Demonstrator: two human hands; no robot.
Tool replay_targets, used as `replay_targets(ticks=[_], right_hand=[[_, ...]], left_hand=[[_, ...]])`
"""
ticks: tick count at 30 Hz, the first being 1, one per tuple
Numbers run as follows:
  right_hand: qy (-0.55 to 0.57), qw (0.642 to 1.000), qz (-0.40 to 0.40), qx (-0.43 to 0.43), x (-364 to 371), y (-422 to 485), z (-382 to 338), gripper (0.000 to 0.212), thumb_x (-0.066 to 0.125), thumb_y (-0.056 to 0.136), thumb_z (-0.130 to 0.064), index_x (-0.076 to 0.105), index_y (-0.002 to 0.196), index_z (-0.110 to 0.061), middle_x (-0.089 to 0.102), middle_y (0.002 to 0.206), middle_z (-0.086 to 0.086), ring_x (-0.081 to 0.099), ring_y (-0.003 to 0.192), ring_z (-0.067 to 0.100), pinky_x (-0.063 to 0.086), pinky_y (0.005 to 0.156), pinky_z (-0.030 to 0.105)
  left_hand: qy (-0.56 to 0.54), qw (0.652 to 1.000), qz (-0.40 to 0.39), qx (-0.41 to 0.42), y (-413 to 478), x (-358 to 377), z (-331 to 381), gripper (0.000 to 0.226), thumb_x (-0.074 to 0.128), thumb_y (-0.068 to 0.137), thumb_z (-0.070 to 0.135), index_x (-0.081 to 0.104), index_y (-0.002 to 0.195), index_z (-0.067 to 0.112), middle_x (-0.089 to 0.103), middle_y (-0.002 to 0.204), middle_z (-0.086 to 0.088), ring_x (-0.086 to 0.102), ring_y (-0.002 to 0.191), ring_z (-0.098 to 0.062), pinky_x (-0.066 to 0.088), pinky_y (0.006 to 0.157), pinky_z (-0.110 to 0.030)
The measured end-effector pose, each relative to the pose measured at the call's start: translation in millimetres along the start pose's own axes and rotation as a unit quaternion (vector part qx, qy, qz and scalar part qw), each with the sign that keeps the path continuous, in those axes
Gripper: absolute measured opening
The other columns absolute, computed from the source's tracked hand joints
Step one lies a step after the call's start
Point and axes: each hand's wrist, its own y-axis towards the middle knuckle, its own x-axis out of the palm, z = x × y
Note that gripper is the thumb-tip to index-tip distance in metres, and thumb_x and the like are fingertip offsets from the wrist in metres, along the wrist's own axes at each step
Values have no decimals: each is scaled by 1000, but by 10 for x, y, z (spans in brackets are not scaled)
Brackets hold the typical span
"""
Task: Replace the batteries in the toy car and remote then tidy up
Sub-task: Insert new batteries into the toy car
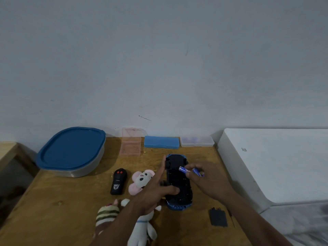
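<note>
Lidded tub (71, 151), clear case (197, 144) perhaps holding batteries (192, 139)

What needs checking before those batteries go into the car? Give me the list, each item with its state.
1. Toy car lies underside up: ok.
2. Left hand steadies the car, thumb on its underside: ok.
3. Right hand pinches the blue batteries above the car: ok.
4. Battery cover is off, lying on the table right of the car: ok.
5. Old cells removed: cannot tell, the underside is too dark.
6. Polarity of the held batteries: cannot tell.
</note>
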Motion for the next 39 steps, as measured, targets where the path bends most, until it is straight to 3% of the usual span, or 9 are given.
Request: replay_targets(ticks=[2,6,10,17,24,33,36,39], right_hand=[[-44,999,-6,-15,-5,15,-59,23,62,91,-25,66,113,-29,59,99,-17,49,81,-6,33,63,3],[-102,994,-34,-35,-11,46,-146,7,65,88,-28,63,94,-30,58,88,-14,48,74,-4,31,59,11],[-134,989,-42,-48,-16,117,-220,7,61,90,-26,66,92,-22,64,90,-2,55,78,9,42,65,20],[-124,992,-5,-33,45,111,-249,12,61,91,-27,69,96,-20,67,91,-3,54,76,6,35,60,12],[-133,991,2,-29,86,137,-359,18,60,92,-30,72,99,-18,69,93,-2,54,73,5,35,55,9],[-153,988,-10,-6,117,162,-408,19,59,93,-21,74,101,-14,72,97,2,61,78,9,41,62,10],[-105,994,-3,31,46,176,-391,5,67,87,-18,72,89,-19,64,91,-8,52,72,1,33,57,7],[-75,994,-2,79,-22,187,-372,22,75,79,-19,58,68,-26,54,77,-15,47,66,-4,30,54,10]], left_hand=[[3,1000,4,-2,-2,0,0,106,66,83,-4,7,138,66,67,124,-9,63,115,-31,44,101,-58],[7,1000,7,-2,-1,-15,-1,106,64,84,-7,8,142,61,67,125,-5,63,115,-30,43,102,-58],[7,1000,2,-8,-18,-17,3,104,63,84,-8,11,138,64,68,122,-9,63,113,-31,45,100,-57],[-7,999,30,-8,-25,-21,5,101,62,84,-11,16,134,65,71,114,-11,66,107,-32,49,97,-56],[6,1000,18,-2,32,-40,17,101,64,83,-10,16,136,62,67,123,-10,64,111,-31,50,97,-52],[53,998,40,23,59,-86,15,105,77,71,4,21,127,73,64,123,-7,62,115,-27,50,97,-52],[63,997,39,28,39,-61,14,104,74,76,0,21,122,77,65,121,-4,61,115,-26,52,95,-50],[74,996,34,31,31,-28,55,102,72,79,-2,21,122,75,63,122,-1,60,116,-24,53,93,-48]])
